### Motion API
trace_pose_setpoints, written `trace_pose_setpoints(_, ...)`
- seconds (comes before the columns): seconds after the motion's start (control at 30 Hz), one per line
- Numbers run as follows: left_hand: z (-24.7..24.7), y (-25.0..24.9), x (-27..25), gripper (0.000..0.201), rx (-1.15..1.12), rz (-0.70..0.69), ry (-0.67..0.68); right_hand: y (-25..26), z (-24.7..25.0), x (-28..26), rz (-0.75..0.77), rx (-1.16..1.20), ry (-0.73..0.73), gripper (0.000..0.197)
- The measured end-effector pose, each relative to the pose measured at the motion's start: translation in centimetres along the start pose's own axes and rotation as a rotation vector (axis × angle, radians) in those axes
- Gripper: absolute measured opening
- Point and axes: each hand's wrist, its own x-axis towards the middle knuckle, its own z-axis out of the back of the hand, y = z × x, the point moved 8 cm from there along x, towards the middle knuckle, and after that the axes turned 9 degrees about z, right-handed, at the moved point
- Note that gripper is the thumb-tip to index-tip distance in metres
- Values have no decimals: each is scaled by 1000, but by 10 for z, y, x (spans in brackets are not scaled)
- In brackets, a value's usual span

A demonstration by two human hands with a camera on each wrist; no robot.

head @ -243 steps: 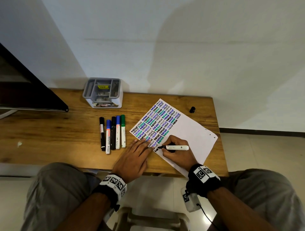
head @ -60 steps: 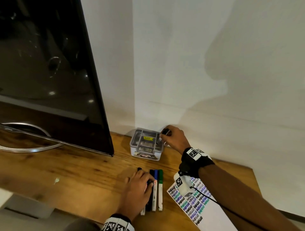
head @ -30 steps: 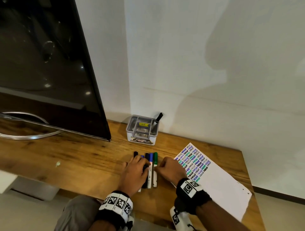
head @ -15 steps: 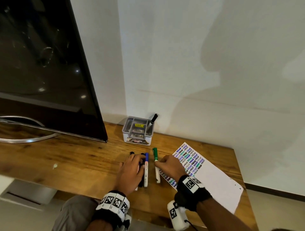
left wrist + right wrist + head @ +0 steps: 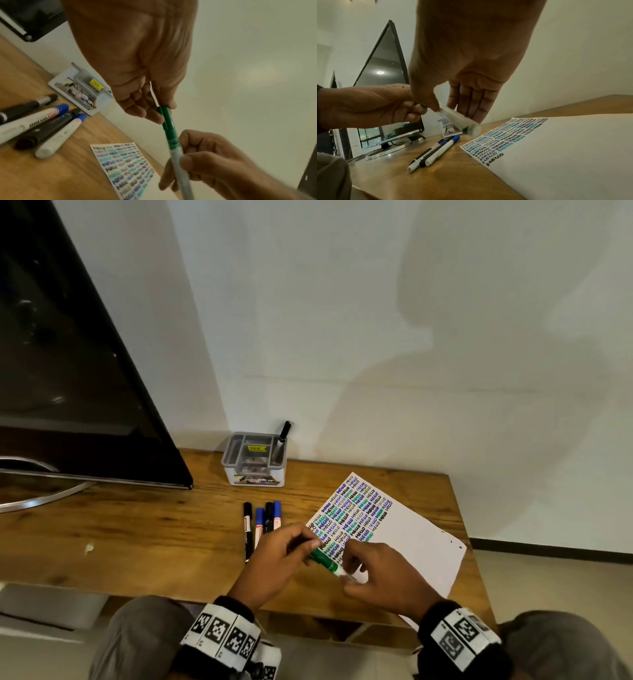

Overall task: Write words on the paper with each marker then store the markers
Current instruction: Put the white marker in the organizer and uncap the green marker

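Note:
A green marker point(image 5: 323, 559) hangs above the left edge of the paper point(image 5: 414, 542), held at both ends. My left hand point(image 5: 308, 544) pinches its green cap point(image 5: 169, 121). My right hand point(image 5: 351, 573) grips the white barrel point(image 5: 178, 162), whose butt end point(image 5: 473, 129) points toward the right wrist camera. The cap sits on the barrel. Several other markers point(image 5: 262, 525), black and blue, lie side by side on the wooden table point(image 5: 137, 535) left of the paper. The paper's upper left part is filled with rows of "HELLO" point(image 5: 503, 136).
A grey organizer box point(image 5: 253, 462) stands at the back against the wall, with one black marker point(image 5: 283, 433) upright in its right slot. A large dark screen point(image 5: 68, 371) on a curved metal stand point(image 5: 41, 498) fills the left. The table's front edge runs just under my wrists.
My right hand has lifted the green marker off the table toward the paper. My left hand has left the row of markers and taken hold of the green cap.

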Motion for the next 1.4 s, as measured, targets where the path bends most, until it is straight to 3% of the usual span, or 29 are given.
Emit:
trace_pose_setpoints(0.2,-10,-1,-10,13,-131,-1,-47,10,6,-6,78,144,-127,26)
trace_pose_setpoints(0.53,-22,8,-18,15,52,-79,-42,18,-5,-10,146,-73,-122,33)
trace_pose_setpoints(0.93,-11,2,-24,13,-24,-170,-107,21,-5,-7,157,-183,-124,39)
trace_pose_setpoints(1.1,-10,14,-18,14,-103,-71,-138,5,-6,-5,2,37,-112,40)
trace_pose_setpoints(1.2,-6,25,-16,13,-159,10,-166,-12,-1,-5,-70,147,-175,25)
trace_pose_setpoints(1.3,-7,29,-14,15,-176,28,-154,-21,-2,-6,-138,436,-234,16)
trace_pose_setpoints(1.4,-12,27,-11,17,-154,18,-131,-20,-8,-2,-141,618,-286,23)
